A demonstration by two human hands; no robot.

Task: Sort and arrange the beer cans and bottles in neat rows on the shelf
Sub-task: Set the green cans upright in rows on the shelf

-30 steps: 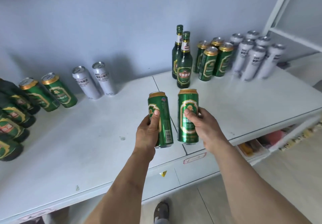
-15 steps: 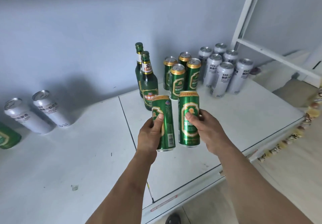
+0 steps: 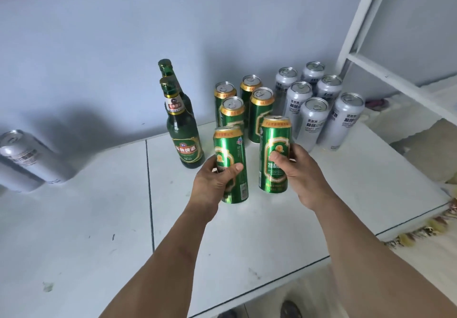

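Note:
My left hand [image 3: 214, 181] grips a green beer can [image 3: 231, 164] upright above the white shelf [image 3: 259, 231]. My right hand [image 3: 300, 169] grips a second green beer can [image 3: 274, 154] beside it. Both cans hover just in front of several green cans [image 3: 261, 110] standing in two rows near the wall. Two green beer bottles [image 3: 181, 130] stand one behind the other to the left of those cans. Several silver cans [image 3: 315, 117] stand in rows to the right.
Two silver cans [image 3: 29, 159] stand at the far left by the wall. A white frame post [image 3: 358, 21] rises at the right behind the silver cans. The shelf's front edge [image 3: 272, 280] runs diagonally below my arms, with floor beneath.
Both hands have carried their green cans rightward and forward, closer to the rows of green cans. The view has shifted right, so the left-hand cans and bottles have left the frame.

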